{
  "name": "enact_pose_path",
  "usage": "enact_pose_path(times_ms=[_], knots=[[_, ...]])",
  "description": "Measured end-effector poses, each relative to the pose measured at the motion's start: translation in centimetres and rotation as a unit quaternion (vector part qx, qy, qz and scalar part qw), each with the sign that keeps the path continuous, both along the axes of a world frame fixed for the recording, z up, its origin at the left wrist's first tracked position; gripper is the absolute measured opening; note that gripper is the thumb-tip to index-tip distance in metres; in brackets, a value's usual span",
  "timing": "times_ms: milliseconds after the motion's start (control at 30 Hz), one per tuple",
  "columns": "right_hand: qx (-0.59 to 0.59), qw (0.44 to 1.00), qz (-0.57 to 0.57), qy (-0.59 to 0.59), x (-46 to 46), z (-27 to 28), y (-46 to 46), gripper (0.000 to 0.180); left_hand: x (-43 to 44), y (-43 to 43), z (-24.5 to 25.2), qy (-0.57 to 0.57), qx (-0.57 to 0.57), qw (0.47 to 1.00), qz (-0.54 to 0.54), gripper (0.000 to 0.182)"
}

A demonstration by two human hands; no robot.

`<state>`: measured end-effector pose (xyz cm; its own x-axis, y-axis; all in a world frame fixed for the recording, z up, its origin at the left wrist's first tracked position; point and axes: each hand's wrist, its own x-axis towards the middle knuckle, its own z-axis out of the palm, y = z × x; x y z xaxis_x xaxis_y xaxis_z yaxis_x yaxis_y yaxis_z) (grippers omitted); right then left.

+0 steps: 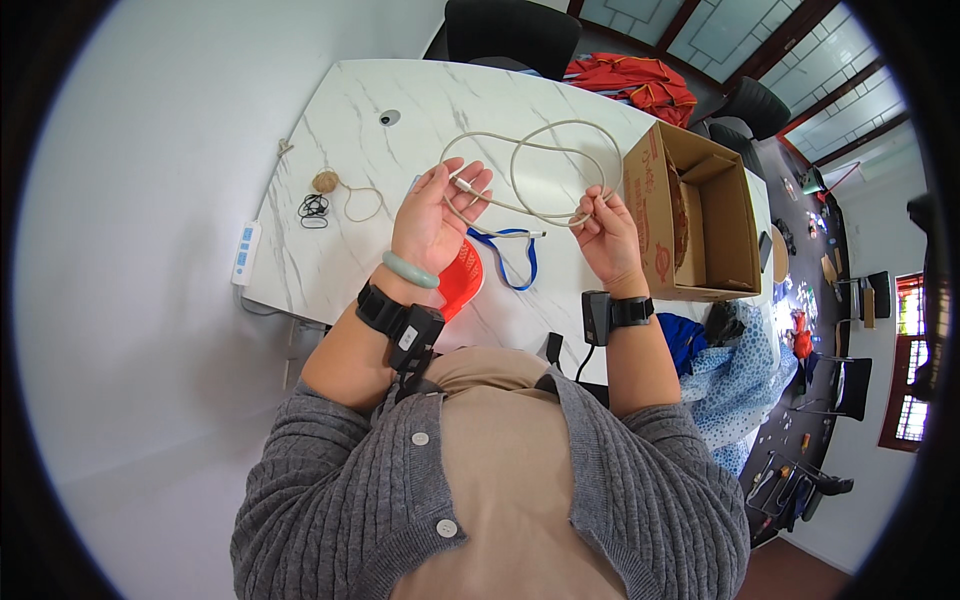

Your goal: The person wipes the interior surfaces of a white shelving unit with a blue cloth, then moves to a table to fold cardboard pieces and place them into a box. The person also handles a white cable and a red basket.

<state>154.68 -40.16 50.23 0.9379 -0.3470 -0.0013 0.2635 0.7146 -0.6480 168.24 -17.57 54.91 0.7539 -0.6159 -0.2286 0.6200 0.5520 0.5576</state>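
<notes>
A long off-white cable point(566, 152) with a connector on each end spreads in loose loops between my hands above the table. My left hand point(439, 217) is palm up, fingers partly spread, and one white connector point(463, 184) lies across its fingers. Another run of the cable passes behind that hand to the other connector point(537, 235), over a blue strap point(529, 274). My right hand point(607, 232) pinches the gathered cable between thumb and fingers. Beneath my left hand is a red perforated plastic item point(463, 281), partly hidden by my wrist.
An open cardboard box point(652, 217) stands right on the marble-patterned table point(352, 97). At left lie a ball of twine point(325, 181), a black cord point(313, 210) and a power strip point(245, 253) at the edge. Blue spotted fabric point(735, 367) drapes at right; a black chair point(514, 34) stands beyond.
</notes>
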Motion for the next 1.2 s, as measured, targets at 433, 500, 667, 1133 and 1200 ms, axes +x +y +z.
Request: enact_pose_path(times_ms=[433, 500, 667, 1133, 1200], knots=[[0.001, 1.0, -0.009, 0.024, -0.08, -0.35, 0.26, 0.014, -0.35, 0.28, 0.6, -0.004, -0.014, 1.0, 0.001, 0.024], [0.0, 1.0, -0.006, 0.022, -0.13, -0.32, 0.27, 0.014, -0.34, 0.28, 0.62, 0.004, -0.014, 1.0, 0.001, 0.024], [0.003, 1.0, 0.002, 0.016, -0.15, -0.28, 0.21, 0.013, -0.35, 0.19, 0.53, 0.014, -0.013, 1.0, 0.006, 0.024], [-0.002, 0.999, -0.007, 0.033, -0.03, -0.54, 0.26, 0.014, -0.65, 0.3, 0.78, -0.011, -0.034, 0.999, -0.021, 0.025], [-0.003, 0.999, -0.005, 0.038, 0.0, -0.61, 0.28, 0.014, -0.72, 0.28, 0.9, -0.006, -0.033, 0.999, -0.02, 0.025]])
